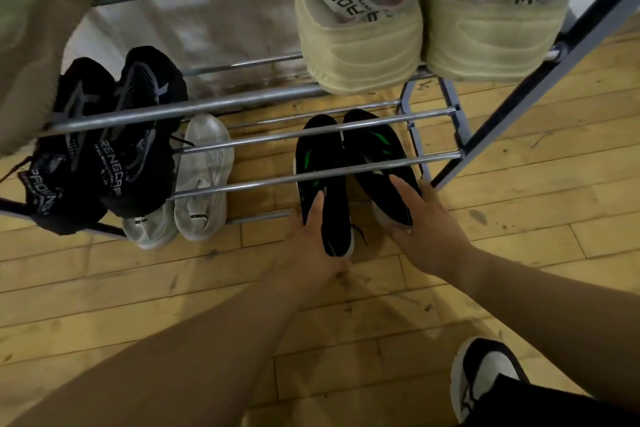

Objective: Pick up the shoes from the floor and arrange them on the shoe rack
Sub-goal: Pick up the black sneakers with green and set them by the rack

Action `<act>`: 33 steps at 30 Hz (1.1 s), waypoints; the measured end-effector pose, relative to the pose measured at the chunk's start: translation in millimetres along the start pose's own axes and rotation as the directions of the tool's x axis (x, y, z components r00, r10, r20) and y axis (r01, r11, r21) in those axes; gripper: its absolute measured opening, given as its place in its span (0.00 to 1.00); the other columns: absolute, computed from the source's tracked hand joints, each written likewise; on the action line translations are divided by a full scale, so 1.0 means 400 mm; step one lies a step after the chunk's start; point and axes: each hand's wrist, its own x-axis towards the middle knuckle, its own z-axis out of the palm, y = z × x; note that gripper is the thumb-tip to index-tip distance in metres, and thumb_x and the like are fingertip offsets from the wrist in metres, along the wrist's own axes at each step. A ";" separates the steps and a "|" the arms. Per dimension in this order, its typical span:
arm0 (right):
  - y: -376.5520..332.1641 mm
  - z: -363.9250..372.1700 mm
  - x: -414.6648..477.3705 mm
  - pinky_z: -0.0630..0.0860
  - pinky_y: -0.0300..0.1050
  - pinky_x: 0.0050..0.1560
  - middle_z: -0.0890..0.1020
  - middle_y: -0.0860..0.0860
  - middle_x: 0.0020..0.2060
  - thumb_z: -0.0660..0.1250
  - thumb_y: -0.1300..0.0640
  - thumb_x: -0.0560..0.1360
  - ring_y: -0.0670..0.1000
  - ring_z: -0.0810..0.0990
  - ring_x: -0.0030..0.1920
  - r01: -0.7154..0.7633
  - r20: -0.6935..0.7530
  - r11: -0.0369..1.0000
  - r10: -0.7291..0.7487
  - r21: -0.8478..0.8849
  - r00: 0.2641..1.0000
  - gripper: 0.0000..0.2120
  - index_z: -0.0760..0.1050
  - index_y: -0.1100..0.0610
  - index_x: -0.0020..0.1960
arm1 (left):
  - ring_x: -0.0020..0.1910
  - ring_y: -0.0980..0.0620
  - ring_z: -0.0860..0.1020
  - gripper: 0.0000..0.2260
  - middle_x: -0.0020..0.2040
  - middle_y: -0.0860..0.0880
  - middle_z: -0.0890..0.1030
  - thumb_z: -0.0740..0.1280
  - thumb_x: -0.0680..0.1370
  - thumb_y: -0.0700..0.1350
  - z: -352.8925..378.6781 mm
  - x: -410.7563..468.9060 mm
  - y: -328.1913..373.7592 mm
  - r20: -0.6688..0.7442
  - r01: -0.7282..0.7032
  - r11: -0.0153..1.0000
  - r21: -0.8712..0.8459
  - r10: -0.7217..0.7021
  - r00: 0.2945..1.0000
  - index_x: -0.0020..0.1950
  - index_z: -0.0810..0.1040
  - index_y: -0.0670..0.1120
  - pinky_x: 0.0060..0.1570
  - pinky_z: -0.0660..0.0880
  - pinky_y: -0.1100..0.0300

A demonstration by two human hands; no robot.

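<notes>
Far left, upper level: one beige shoe (34, 28), blurred and partly out of frame.

Left, middle level of the rack (242, 101): a black pair (104, 142) with white lettering sits side by side on the bars, heels toward the camera.

Just beside and partly under it, at the lowest level: a white pair (202, 180), toes pointing in under the bars, heels past the front rail over the wooden floor (138, 274).

Centre, lowest level: the left green shoe (322, 152) and the right green shoe (381, 156), both black with green marks, lie side by side and touching near the toes. The toes are under the bars and the heels stick out in front. Whether they rest on the bottom rails or on the floor cannot be told.

The left hand (311, 246) grips the heel end of the left green shoe, with the fingers lying along its outer side and top.

The right hand (427, 225) grips the heel end of the right green shoe, with the thumb along the top and the fingers on the far side, close to the rack's corner post.

Upper right, higher level: a beige pair (415, 35) with lettered heel tabs, side by side and touching.

Bottom right, on the floor: the person's foot (485, 374) in a black-and-white shoe, well apart from the rack.
</notes>
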 end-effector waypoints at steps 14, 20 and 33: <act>-0.039 0.011 -0.049 0.74 0.50 0.66 0.53 0.49 0.80 0.66 0.50 0.81 0.58 0.65 0.76 0.057 -0.201 0.969 -0.008 0.239 0.979 0.34 0.53 0.41 0.81 | 0.75 0.51 0.64 0.39 0.78 0.53 0.61 0.70 0.76 0.63 -0.001 0.025 0.059 -0.227 -0.074 0.983 -0.166 0.035 0.973 0.81 0.54 0.58 0.67 0.68 0.57; -0.054 -0.014 0.036 0.80 0.58 0.59 0.55 0.50 0.79 0.66 0.48 0.82 0.59 0.72 0.71 -0.012 -0.204 0.972 0.061 0.233 0.977 0.35 0.49 0.39 0.81 | 0.75 0.49 0.65 0.41 0.78 0.51 0.63 0.71 0.76 0.62 -0.023 0.051 0.081 -0.240 -0.086 0.981 -0.175 0.042 0.970 0.83 0.53 0.55 0.69 0.68 0.54; -0.009 0.021 0.073 0.79 0.62 0.60 0.56 0.52 0.80 0.65 0.58 0.80 0.63 0.69 0.73 -0.070 -0.098 0.995 0.064 -0.068 0.993 0.33 0.53 0.40 0.78 | 0.79 0.44 0.61 0.43 0.82 0.49 0.56 0.72 0.78 0.54 -0.006 0.122 0.073 -0.145 -0.087 0.996 0.006 0.087 0.986 0.83 0.46 0.60 0.73 0.68 0.42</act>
